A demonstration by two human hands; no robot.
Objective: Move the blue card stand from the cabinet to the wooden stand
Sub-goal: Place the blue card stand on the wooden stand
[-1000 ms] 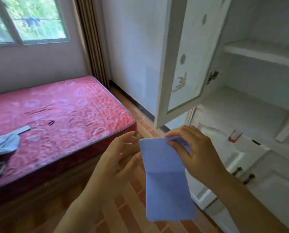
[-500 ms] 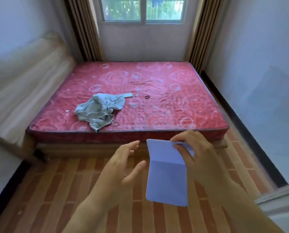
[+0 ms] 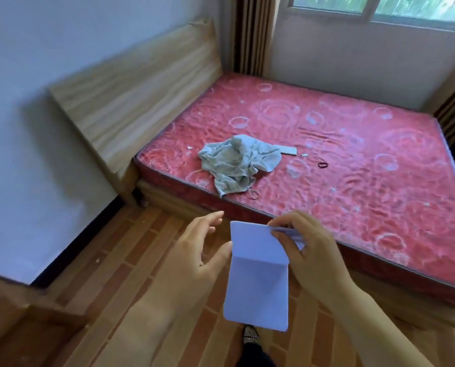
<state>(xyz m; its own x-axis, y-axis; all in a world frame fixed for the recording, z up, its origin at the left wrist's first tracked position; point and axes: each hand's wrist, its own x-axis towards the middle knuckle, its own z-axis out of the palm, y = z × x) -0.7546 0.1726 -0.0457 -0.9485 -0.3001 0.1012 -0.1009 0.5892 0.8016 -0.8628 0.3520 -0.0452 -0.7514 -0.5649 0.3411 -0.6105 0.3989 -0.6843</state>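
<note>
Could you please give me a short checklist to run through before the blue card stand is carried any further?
1. Grip: the right hand pinches the top edge of the blue card stand: ok.
2. Support: the left hand is open beside the card stand, its thumb at the left edge, not gripping: not ok if two hands are wanted.
3. Card stand shape: hangs folded, with a crease across the middle: ok.
4. Destination: no wooden stand can be identified; brown wood at the lower left is blurred: cannot tell.
5. Path: bare floor ahead, bed to the right: ok.
</note>
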